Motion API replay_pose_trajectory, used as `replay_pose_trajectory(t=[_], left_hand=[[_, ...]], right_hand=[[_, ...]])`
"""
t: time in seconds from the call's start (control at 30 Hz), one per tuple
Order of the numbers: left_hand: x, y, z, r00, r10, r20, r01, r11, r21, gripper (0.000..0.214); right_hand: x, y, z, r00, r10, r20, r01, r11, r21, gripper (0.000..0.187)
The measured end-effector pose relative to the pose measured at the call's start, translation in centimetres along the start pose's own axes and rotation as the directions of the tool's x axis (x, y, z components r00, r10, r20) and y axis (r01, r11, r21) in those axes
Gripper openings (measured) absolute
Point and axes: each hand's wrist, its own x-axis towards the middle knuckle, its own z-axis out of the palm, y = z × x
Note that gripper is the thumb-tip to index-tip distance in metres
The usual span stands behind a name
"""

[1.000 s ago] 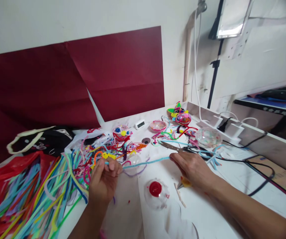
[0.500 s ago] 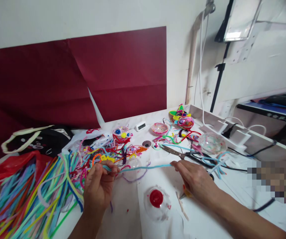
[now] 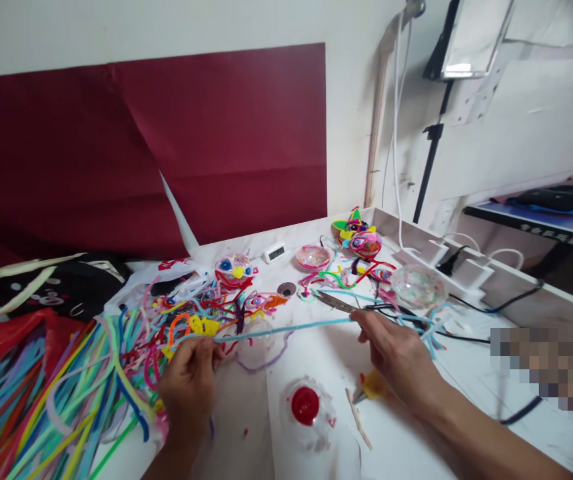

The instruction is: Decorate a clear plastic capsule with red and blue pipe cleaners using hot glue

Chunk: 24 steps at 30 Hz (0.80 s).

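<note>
A light blue pipe cleaner is stretched level above the table between my two hands. My left hand pinches it near its left end, and my right hand pinches the right end. Just behind my right fingers lie scissors, their handles partly hidden by the hand. Below the pipe cleaner stands a clear plastic dome with a red round piece on it. A yellow-tipped tool, probably a glue gun, shows partly under my right hand.
Many loose pipe cleaners spread over the left side. Decorated balls, clear bowls and a small white digital display stand further back. A power strip with cables runs along the right edge; a blurred-out patch lies at the right.
Both hands still hold the blue pipe cleaner. My left hand has shifted slightly left and down, and a longer length shows between the hands. The whole view has shifted a little.
</note>
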Motion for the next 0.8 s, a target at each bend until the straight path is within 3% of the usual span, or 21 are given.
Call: replay_pose_trajectory(t=[0.17,0.4,0.57,0.8], left_hand=[[0.4,-0.1,-0.2,0.992,0.123,0.025,-0.125,0.977,0.172,0.029],[0.6,-0.3,-0.2,0.971,0.208,0.117,-0.222,0.968,0.118,0.022],[1.1,0.4,-0.8,0.955,0.285,0.079,-0.290,0.955,0.062,0.023],[2.0,-0.4,-1.6,0.977,0.183,0.107,-0.178,0.982,-0.056,0.019]], right_hand=[[0.0,0.1,0.0,0.998,-0.037,-0.055,0.038,0.999,0.012,0.055],[0.2,0.1,-0.2,0.999,-0.037,0.039,0.038,0.999,-0.028,0.063],[0.2,0.3,-0.1,0.995,0.022,0.098,-0.018,0.999,-0.043,0.068],[0.0,1.3,0.0,0.995,0.050,0.091,-0.041,0.994,-0.097,0.046]])
